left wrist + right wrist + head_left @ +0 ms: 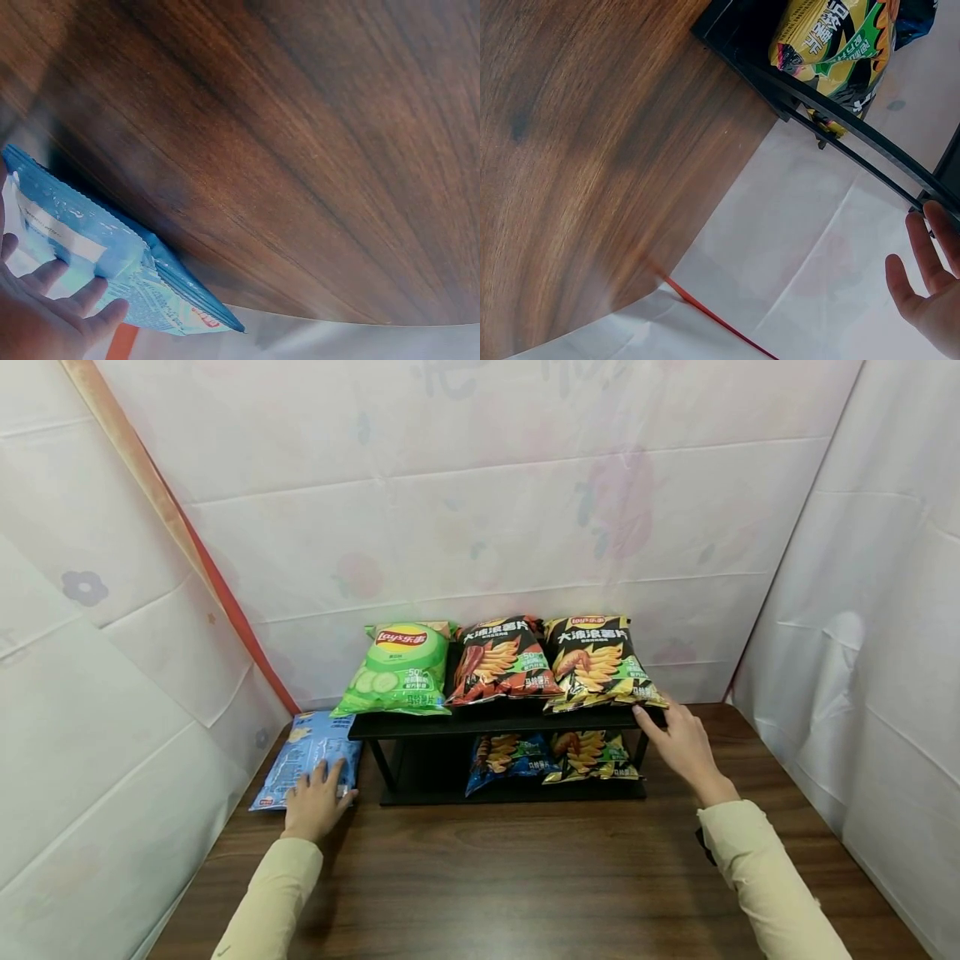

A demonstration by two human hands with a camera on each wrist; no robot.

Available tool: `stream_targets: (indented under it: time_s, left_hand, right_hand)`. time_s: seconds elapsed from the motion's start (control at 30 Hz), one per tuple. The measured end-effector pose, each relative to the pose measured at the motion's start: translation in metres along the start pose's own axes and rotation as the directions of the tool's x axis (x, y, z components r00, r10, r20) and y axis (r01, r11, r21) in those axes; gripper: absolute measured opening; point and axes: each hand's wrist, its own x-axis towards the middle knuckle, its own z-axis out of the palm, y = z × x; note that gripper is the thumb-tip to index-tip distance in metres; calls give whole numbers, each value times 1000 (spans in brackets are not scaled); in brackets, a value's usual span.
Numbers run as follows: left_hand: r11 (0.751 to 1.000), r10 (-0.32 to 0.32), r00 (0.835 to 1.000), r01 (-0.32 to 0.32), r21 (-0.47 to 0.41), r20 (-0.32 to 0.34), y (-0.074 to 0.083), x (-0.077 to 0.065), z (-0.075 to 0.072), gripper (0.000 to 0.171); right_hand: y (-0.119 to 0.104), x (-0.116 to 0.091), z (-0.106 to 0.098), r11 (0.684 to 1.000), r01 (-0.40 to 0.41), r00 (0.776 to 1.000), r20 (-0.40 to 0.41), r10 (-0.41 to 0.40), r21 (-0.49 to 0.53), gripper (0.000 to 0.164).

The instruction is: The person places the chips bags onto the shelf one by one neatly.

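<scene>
A blue chip bag (279, 770) lies back side up on the table, left of a black two-tier shelf (491, 722). Over its surface my left hand (315, 806) rests with fingers spread; the left wrist view shows the fingertips against the blue bag (180, 300). My right hand (686, 747) is at the right end of the shelf's upper tier, thumb by the front corner. In the right wrist view, the extended fingers of the right hand (934, 300) touch the shelf's edge. Just beside the thumb sits a black-and-yellow chip bag (596, 664).
Also on the upper tier are a green chip bag (401, 668) and a black-and-red one (502, 664). Below them, a dark blue chip bag (513, 756) and another yellow one (592, 756) lie on the lower tier. White cloth (480, 527) surrounds the wooden table (480, 868).
</scene>
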Motion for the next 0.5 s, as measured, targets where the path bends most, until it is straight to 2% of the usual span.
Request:
stream_targets:
  time_s: [0.27,0.5]
  left_hand:
    - [1000,17,999,-17,26,27,2,-2,-2,65]
    - [1000,1,997,-3,18,80,7,-4,-6,68]
  right_hand:
    - [0,0,1,999,32,999,-38,-31,10,70]
    - [2,0,2,997,74,995,-62,-74,-8,63]
